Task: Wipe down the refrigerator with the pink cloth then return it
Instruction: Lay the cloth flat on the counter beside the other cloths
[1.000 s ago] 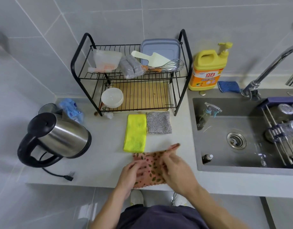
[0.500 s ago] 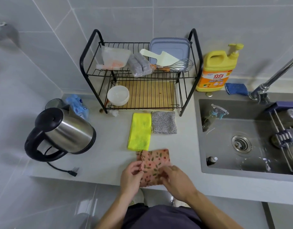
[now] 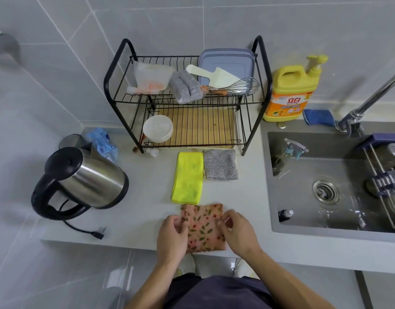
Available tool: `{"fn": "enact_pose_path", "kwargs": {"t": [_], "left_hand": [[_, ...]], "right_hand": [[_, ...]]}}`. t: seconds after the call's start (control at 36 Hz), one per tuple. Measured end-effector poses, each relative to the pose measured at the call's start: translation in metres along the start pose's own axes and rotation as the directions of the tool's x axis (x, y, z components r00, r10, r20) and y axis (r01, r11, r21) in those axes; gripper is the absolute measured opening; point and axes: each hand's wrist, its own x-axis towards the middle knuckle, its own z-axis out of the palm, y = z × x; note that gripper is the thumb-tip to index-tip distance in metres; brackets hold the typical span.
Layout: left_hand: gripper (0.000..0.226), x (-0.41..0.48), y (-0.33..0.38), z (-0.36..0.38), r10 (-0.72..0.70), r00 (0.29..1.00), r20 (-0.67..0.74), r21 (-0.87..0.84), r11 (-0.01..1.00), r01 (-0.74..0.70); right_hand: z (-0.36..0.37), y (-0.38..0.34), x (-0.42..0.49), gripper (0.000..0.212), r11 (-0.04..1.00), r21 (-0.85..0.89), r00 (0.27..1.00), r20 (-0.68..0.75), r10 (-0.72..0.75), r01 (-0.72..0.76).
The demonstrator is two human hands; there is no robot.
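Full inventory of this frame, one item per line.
pink cloth: 1, pink with leaf print, counter front edge
yellow cloth: 1, yellow, counter, behind pink cloth
dotted cloth: 1, grey, right of yellow cloth
kettle: 1, steel and black, counter left
dish rack: 1, black wire, against wall
bowl: 1, white, rack lower tier
whisk: 1, metal, rack upper tier
container: 1, grey-blue, rack upper tier
sink: 1, grey, right
faucet: 1, chrome, behind sink
detergent bottle: 1, yellow, behind sink, left
blue cloth: 1, blue, beside faucet
spray bottle: 1, clear, blue trigger, in sink
left hand: 1, pinches pink cloth's left edge
right hand: 1, pinches its right edge
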Motion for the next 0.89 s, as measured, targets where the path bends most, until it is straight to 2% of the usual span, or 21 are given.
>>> {"fn": "enact_pose_path", "kwargs": {"t": [0.06, 0.17, 0.33, 0.47, 0.56, 0.67, 0.78, 0.83, 0.89], "left_hand": [[0.016, 0.006, 0.003, 0.002, -0.004, 1.000, 0.014, 0.020, 1.000, 0.004], [0.026, 0.014, 0.005, 0.005, -0.063, 0.997, 0.049, 0.049, 0.997, 0.060], [0.024, 0.010, 0.002, 0.002, -0.039, 0.999, -0.007, 0.002, 0.999, 0.039], [0.029, 0.009, -0.007, 0.002, -0.102, 0.994, 0.045, 0.035, 0.994, 0.100], [0.033, 0.015, -0.001, 0.000, -0.080, 0.997, 0.018, 0.039, 0.996, 0.079], [0.031, 0.023, 0.001, 0.003, 0.147, 0.989, -0.004, 0.137, 0.980, -0.145], [0.048, 0.032, -0.002, 0.009, 0.442, 0.893, 0.079, 0.323, 0.837, -0.443], [0.057, 0.036, -0.002, 0.013, 0.516, 0.841, 0.164, 0.373, 0.756, -0.537], [0.054, 0.038, 0.002, 0.015, 0.524, 0.823, 0.218, 0.376, 0.733, -0.566]], "right_hand": [[0.001, -0.005, 0.006, 0.019, 0.999, 0.044, 0.998, -0.057, 0.035, -0.032], [0.003, -0.011, 0.020, 0.039, 0.999, 0.043, 0.998, -0.049, 0.028, -0.026], [0.006, -0.012, 0.030, 0.037, 0.999, -0.003, 0.998, -0.052, 0.038, -0.039], [0.012, -0.013, 0.030, 0.047, 0.997, -0.049, 0.997, -0.038, 0.060, -0.062], [0.014, -0.016, 0.033, 0.041, 0.997, -0.042, 0.997, -0.025, 0.070, -0.071], [0.012, -0.017, 0.036, 0.021, 0.989, 0.072, 0.989, -0.055, 0.137, -0.133], [0.001, -0.015, 0.035, 0.017, 0.972, 0.169, 0.987, 0.010, 0.161, -0.161], [-0.006, -0.013, 0.032, 0.018, 0.969, 0.210, 0.992, 0.037, 0.123, -0.128], [-0.014, -0.011, 0.030, 0.027, 0.971, 0.225, 0.996, 0.054, 0.074, -0.084]]}}
